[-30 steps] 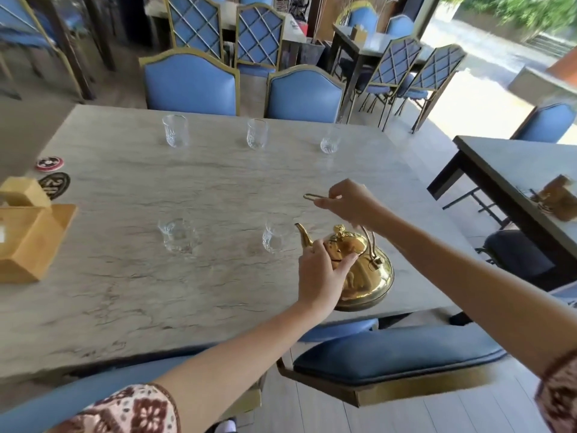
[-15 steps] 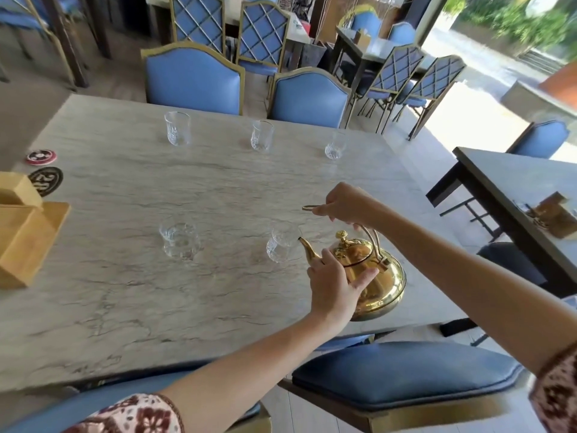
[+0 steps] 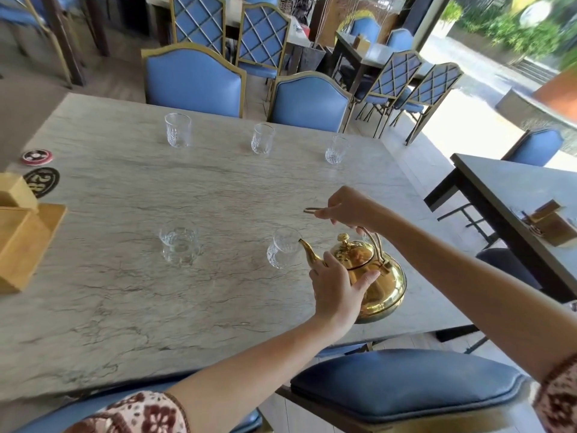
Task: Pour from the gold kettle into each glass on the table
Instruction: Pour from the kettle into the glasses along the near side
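A gold kettle is tilted near the marble table's right front edge, its spout tip at the rim of the near right glass. My right hand grips the kettle's handle from above. My left hand presses on the kettle's lid and body. Another near glass stands to the left. Three tall glasses stand in a row along the far side.
A wooden box holder sits at the table's left edge, with two round coasters behind it. Blue chairs line the far side, and a blue seat is below my arms. Another table stands to the right.
The kettle has shifted a little toward the near right glass and tipped, bringing the spout to the glass rim. Both hands kept their hold.
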